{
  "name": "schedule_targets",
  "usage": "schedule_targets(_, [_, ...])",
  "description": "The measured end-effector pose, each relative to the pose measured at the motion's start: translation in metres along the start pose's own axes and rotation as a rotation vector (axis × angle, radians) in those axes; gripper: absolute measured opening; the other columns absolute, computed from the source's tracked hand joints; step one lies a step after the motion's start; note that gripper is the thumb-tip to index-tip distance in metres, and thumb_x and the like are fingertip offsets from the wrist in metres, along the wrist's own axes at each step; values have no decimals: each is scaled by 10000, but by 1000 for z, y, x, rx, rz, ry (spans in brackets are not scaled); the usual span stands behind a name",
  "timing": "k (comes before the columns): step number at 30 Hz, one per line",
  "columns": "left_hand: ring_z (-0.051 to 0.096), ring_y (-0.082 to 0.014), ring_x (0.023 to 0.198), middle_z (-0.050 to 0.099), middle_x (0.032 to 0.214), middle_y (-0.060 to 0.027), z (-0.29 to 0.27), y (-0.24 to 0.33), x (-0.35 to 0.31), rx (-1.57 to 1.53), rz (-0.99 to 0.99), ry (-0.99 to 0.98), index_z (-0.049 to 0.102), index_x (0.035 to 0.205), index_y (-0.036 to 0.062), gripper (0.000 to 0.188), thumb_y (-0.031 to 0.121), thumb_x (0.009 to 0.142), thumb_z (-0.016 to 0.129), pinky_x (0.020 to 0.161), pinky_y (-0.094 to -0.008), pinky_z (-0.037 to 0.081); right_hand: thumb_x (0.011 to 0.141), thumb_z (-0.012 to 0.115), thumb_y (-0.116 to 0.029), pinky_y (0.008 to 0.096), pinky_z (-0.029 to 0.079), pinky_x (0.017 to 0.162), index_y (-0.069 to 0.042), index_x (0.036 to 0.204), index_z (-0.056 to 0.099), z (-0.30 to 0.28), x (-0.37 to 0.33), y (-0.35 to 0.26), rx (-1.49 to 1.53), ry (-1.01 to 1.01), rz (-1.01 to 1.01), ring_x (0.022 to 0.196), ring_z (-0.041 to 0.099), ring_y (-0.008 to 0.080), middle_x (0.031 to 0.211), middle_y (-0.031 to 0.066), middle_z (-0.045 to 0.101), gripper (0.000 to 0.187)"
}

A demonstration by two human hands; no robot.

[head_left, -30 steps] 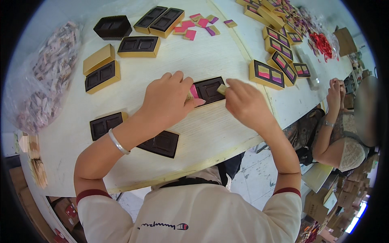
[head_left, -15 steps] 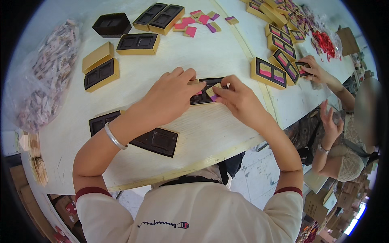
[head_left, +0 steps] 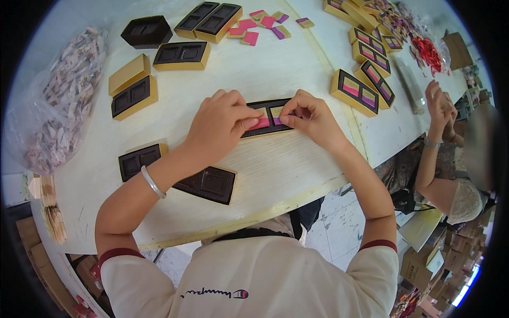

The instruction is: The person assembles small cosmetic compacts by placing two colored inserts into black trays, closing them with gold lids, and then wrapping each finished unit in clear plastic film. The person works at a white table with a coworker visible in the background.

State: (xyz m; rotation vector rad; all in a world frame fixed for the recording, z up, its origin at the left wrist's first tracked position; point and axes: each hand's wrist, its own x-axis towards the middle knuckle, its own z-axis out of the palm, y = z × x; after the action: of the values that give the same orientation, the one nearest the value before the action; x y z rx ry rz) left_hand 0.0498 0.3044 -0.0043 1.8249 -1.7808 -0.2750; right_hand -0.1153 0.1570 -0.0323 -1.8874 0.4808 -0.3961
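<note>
A gold box with a black two-compartment tray lies in front of me between my hands. In its left compartment sits a pink-and-gold square packet, pinched at its edge by the thumb and fingers of my left hand. The fingers of my right hand close on a purple-and-gold square packet lying in the right compartment. Part of that packet is hidden under my fingertips. Two more boxes with bare black trays, one left and one nearer me, lie beside and partly behind my left forearm.
Empty-tray boxes and loose packets lie at the back. Filled boxes stand to the right, near red ribbon pieces. A clear bag of small packets fills the left side. A co-worker's hands are at right.
My right hand has brought the purple-and-gold packet down flat into the right compartment. My left hand has shifted slightly left. The co-worker's hand has left the filled boxes, and both their hands now meet.
</note>
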Motion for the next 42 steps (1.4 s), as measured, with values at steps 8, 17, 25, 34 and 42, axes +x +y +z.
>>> schedule_targets(8, [497,-186,804,525,805,-34,4,3,-2,517,361,-16,663,906,51,168,85,750,610,682,-315,429,699,699,-12,300,366,508,-41,728,631,10,-4,-7,-240,106,-116,545,473,172,651,65,498,79])
schedule_targets(17, [552,-238,920,570,989,-75,-1,7,-2,171,212,31,629,967,38,237,136,752,643,732,-333,474,703,699,-35,315,389,539,-46,749,632,11,-5,-10,-381,127,-189,572,534,199,681,68,526,82])
schedule_targets(25, [578,-247,894,560,1062,-78,1,2,-2,144,108,-68,641,1021,96,242,149,786,642,745,-345,490,740,692,-97,313,311,658,-90,768,618,13,-9,-7,-451,164,-184,627,524,165,702,19,511,79])
schedule_targets(34, [506,-242,973,502,1038,-78,6,-1,-6,-139,-171,-95,602,996,86,194,132,809,625,799,-345,443,750,676,-89,316,285,686,-99,781,599,16,-9,-6,-404,148,-149,670,503,170,719,16,492,83])
schedule_targets(42, [495,-254,945,487,982,-63,6,0,10,-13,-136,-214,550,929,82,159,106,795,632,815,-349,414,750,671,-80,317,302,688,-90,783,591,17,-8,-1,-399,166,-165,688,489,187,736,27,488,87])
